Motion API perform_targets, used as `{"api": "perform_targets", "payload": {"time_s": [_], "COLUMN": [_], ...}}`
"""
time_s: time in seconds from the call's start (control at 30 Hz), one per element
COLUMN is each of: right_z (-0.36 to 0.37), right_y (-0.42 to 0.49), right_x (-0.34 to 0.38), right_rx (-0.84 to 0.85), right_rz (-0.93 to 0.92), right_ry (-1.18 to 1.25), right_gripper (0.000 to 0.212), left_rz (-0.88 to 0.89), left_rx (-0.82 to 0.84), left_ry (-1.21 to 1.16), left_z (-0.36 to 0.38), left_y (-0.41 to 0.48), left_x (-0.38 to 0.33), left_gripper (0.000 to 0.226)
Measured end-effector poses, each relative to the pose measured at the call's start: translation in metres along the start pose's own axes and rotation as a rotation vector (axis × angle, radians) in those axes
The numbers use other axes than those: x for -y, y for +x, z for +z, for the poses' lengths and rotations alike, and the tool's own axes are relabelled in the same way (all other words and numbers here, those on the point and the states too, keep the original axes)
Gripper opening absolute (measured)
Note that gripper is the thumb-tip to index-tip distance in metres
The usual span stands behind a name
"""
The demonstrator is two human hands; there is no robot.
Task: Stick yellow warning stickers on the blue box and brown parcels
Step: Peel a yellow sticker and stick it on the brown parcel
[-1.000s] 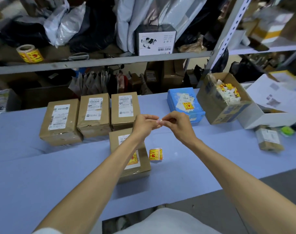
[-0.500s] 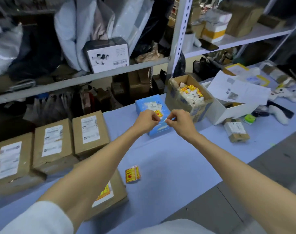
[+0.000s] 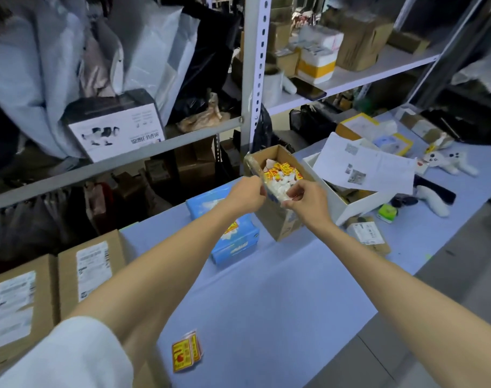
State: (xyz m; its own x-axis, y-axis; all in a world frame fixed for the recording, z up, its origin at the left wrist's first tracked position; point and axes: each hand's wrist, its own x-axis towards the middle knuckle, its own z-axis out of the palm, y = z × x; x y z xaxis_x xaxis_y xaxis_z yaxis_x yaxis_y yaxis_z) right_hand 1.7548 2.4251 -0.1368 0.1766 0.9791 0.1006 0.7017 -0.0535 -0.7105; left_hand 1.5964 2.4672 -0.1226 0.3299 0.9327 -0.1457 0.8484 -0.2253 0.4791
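Note:
The blue box (image 3: pixel 234 245) lies on the table with a yellow sticker (image 3: pixel 233 227) on its top, partly hidden by my left forearm. Two brown parcels (image 3: pixel 91 266) (image 3: pixel 13 306) with white labels sit at the left. A small strip of yellow warning stickers (image 3: pixel 186 352) lies loose near the front edge. Both hands hover over an open brown carton (image 3: pixel 279 228) filled with white and yellow sticker scraps. My left hand (image 3: pixel 247 196) is curled into a fist at the carton's left rim. My right hand (image 3: pixel 306 198) pinches a small pale paper scrap above the carton.
A white box (image 3: pixel 350 205) with printed sheets on top stands right of the carton, and a small labelled parcel (image 3: pixel 369 236) lies in front of it. A plush toy (image 3: pixel 446 162) lies at the far right. Metal shelving (image 3: pixel 255 79) packed with bags and boxes runs behind the table.
My view has swung right. Both hands moved from above the parcels across the blue box to the scrap carton, and they have drawn apart.

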Motion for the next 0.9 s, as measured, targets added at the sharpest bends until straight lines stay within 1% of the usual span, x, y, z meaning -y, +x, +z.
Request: {"api": "perform_targets", "payload": {"time_s": [0.23,0.37,0.43,0.53,0.6,0.7,0.9], "right_z": [-0.004,0.000,0.003,0.008,0.014,0.028,0.069], "right_y": [0.052,0.063,0.062,0.055,0.049,0.035,-0.006], "right_x": [-0.013,-0.016,-0.016,-0.010,0.001,0.027,0.095], "right_rx": [-0.069,-0.080,-0.059,0.014,0.093,0.206,0.399], "right_rz": [0.054,0.032,0.034,0.024,-0.021,-0.131,-0.373], "right_ry": [0.004,-0.048,-0.046,-0.058,-0.079,-0.137,-0.224], "right_gripper": [0.029,0.014,0.010,0.007,0.008,0.013,0.027], "left_rz": [0.038,0.039,0.030,-0.004,-0.035,-0.095,-0.276], "left_rx": [0.015,0.012,0.003,-0.010,-0.022,-0.058,-0.156], "left_ry": [-0.018,-0.021,-0.031,-0.055,-0.065,-0.088,-0.087], "left_z": [-0.005,-0.003,-0.003,-0.005,-0.010,-0.022,-0.047], "left_y": [0.043,0.053,0.051,0.038,0.023,-0.006,-0.090], "left_x": [-0.012,-0.011,-0.007,0.005,0.017,0.042,0.097], "left_gripper": [0.020,0.021,0.021,0.021,0.020,0.016,0.016]}}
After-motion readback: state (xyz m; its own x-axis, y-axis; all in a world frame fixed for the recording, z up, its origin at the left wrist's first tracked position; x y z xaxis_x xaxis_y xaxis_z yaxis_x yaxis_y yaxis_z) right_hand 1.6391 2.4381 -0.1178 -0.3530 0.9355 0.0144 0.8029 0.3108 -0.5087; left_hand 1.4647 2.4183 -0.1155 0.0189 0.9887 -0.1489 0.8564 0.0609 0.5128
